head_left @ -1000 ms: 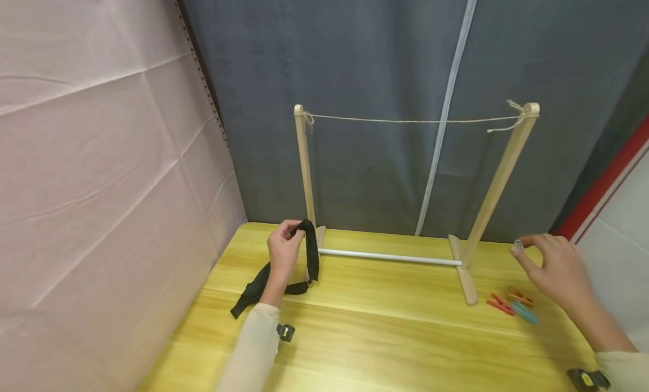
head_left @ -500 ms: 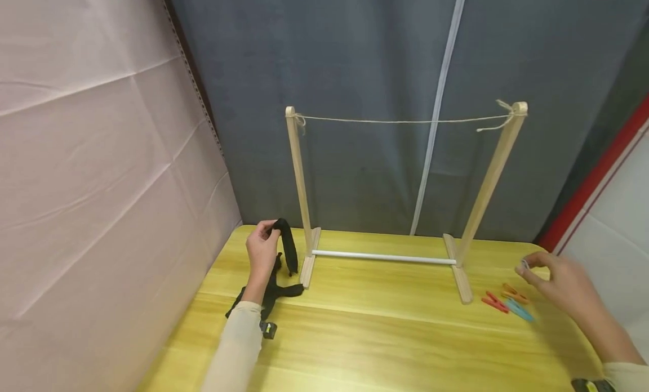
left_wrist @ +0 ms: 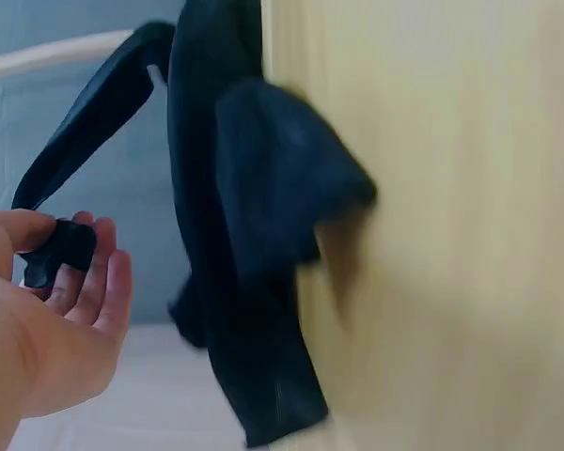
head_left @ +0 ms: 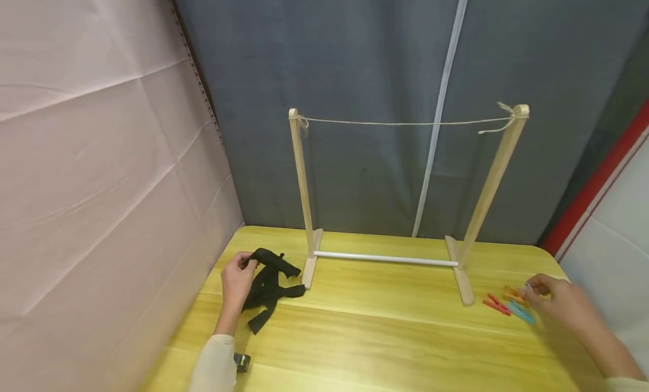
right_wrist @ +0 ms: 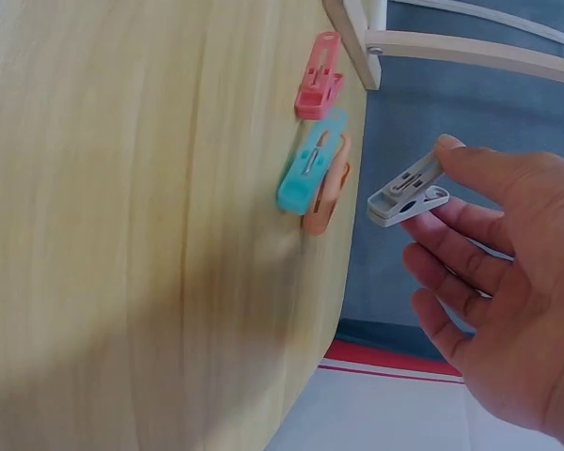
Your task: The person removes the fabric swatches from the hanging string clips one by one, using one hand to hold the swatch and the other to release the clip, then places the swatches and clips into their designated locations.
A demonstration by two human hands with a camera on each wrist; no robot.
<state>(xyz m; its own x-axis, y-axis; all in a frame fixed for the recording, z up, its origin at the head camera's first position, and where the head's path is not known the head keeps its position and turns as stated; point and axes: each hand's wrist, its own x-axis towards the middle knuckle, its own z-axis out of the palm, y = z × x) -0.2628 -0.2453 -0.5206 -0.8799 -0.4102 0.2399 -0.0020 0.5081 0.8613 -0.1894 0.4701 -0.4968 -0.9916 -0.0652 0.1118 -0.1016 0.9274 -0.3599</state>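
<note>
At the left of the head view, my left hand (head_left: 237,282) pinches one end of a black cloth (head_left: 265,290) with long narrow strips. The rest of the cloth lies crumpled on the table, beside the left foot of a wooden rack. In the left wrist view the thumb and fingers hold a bunched bit of the black cloth (left_wrist: 254,188). On the right, my right hand (head_left: 563,302) pinches a grey clothespin (right_wrist: 406,193) just over the table. Near it lie a red clothespin (head_left: 497,304), a blue clothespin (head_left: 522,313) and an orange clothespin (head_left: 513,294).
A wooden rack stands at the table's back, with a left post (head_left: 302,183), a right post (head_left: 493,186), a string (head_left: 385,123) tied between their tops and a white rod (head_left: 385,258) low down. A grey curtain (head_left: 365,54) hangs behind the yellow table (head_left: 385,335).
My left hand has moved left and down, lowering the black cloth from beside the left post onto the table. My right hand has come down with the grey clothespin toward the other clothespins.
</note>
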